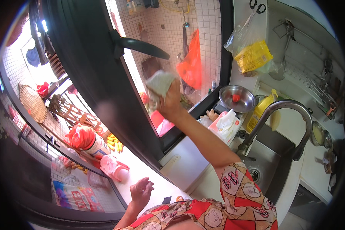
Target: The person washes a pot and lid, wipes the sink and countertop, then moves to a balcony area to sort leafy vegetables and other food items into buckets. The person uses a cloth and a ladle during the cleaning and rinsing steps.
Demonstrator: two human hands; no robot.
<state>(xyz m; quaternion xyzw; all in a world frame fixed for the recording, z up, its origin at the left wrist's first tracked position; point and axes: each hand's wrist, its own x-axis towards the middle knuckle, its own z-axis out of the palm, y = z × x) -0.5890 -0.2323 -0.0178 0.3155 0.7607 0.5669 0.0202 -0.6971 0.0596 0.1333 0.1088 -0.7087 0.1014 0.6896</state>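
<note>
My right hand (172, 100) reaches up to the window pane (208, 37) and holds a pale, damp-looking cloth (161, 83) against or just in front of the glass. The cloth is bunched under the fingers and slightly blurred. To the left of it is the dark handle (145, 47) of the window frame (103, 72). My left hand (141, 189) hangs low near my body with its fingers loosely curled and nothing visible in it. Behind the glass hangs a red plastic bag (192, 63).
A steel sink (267, 155) with a curved faucet (287, 103) lies at the right. Beside the window stand a steel bowl (237, 98), a tissue pack (225, 125) and a yellow bottle (258, 112). A white cutting board (184, 164) lies below the sill. At the left is a doorway frame (74, 161).
</note>
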